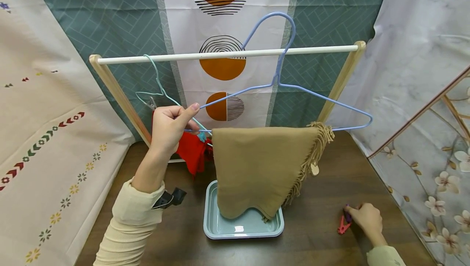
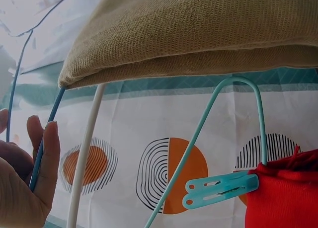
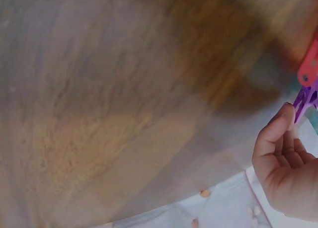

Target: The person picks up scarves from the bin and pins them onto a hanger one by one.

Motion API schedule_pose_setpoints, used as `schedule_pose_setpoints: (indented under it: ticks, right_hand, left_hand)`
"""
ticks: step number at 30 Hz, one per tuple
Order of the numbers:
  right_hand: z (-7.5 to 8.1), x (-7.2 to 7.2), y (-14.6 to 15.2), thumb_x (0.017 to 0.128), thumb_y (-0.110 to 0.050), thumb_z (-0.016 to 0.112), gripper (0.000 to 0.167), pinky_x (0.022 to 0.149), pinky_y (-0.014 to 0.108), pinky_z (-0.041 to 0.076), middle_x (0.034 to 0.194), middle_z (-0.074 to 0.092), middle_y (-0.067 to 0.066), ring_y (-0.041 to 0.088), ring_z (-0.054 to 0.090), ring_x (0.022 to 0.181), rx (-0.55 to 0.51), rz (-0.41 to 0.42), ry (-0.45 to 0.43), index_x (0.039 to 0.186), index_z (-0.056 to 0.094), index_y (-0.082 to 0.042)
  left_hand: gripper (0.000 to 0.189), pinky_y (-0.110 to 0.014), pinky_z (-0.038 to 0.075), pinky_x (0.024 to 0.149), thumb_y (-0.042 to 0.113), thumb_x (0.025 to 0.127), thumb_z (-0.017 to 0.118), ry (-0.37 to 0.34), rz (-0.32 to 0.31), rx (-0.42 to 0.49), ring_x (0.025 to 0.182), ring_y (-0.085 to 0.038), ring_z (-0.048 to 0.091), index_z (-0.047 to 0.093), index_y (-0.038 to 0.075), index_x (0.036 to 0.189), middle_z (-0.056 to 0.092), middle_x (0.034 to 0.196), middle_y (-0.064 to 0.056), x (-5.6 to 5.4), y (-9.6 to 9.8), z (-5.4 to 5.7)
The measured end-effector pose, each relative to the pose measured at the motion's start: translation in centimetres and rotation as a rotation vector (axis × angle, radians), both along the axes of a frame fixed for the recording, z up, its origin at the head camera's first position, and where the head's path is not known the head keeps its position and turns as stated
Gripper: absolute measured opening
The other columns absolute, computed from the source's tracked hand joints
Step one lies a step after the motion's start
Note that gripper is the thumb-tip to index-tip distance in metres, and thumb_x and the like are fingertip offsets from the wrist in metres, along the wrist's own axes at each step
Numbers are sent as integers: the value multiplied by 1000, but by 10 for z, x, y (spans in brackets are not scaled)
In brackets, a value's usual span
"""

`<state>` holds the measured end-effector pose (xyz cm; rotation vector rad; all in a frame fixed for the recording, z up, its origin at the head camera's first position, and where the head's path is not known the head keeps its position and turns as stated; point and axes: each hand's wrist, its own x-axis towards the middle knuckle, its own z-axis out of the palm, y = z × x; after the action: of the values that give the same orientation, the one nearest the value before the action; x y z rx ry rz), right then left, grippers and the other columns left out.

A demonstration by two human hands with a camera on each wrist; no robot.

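Note:
My left hand (image 1: 169,125) grips the left end of a blue clothes hanger (image 1: 313,93), which it holds up in front of the rack. Over the hanger's bottom bar hangs a folded tan cloth (image 1: 257,164) with fringe along its right side. In the left wrist view, the blue wire passes between the thumb and fingers of the left hand (image 2: 37,173). Low on the right, my right hand (image 1: 368,219) pinches a purple clothespin (image 1: 347,216) by the table. A red clothespin (image 1: 343,227) lies against it, also seen in the right wrist view.
The rack's white rail (image 1: 139,59) runs across wooden posts. On it hangs a mint hanger (image 1: 157,76) with a red cloth (image 1: 192,151) held by a turquoise clothespin (image 2: 221,188). A pale blue tray (image 1: 235,235) sits on the table (image 1: 312,233) beneath the tan cloth.

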<state>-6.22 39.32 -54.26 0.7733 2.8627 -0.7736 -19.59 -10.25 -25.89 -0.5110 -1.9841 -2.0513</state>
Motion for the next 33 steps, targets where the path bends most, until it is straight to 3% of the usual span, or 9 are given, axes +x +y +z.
schedule_pose_setpoints:
  ticks: [4,6,12,17,25,33]
  right_hand:
    - [9,-1,-5,78,-33,64,37,59,49,43,74,62,21,43,56,71,9,-21,107,74,62,4]
    - [15,-2,-9,78,-32,66,38,61,50,43,77,64,21,44,57,75,14,-31,160,77,64,6]
    - [32,-7,-20,76,-31,69,36,52,36,40,67,65,9,30,58,65,26,-23,270,79,66,5]
    - [44,-10,-29,76,-29,70,31,53,32,39,64,64,4,19,55,58,40,6,342,79,67,2]
    - [72,-14,-48,76,-25,71,26,49,24,36,65,63,3,2,46,51,2,66,475,82,67,1]
    - [98,-18,-63,72,-18,75,23,51,13,37,71,66,8,-10,47,55,-18,92,606,84,67,0]
  left_hand:
    - [44,-29,52,58,7,84,63,2,9,9,45,-15,56,43,-15,51,59,50,-8,-1,1,-1]
    - [44,-27,51,55,6,84,63,3,11,14,44,-14,55,43,-15,51,58,49,-8,-1,1,-2]
    - [44,-26,48,50,6,84,63,9,16,18,43,-14,51,42,-14,51,55,47,-6,-1,1,-2]
    - [43,-26,48,49,6,84,63,13,10,23,43,-14,50,42,-14,52,55,47,-3,-1,1,-3]
    - [43,-26,49,50,6,84,63,10,14,25,42,-13,50,43,-14,52,54,47,-5,-1,2,-4]
    - [43,-25,47,48,7,84,64,5,23,16,43,-14,49,44,-14,52,53,47,-7,-2,2,-5]
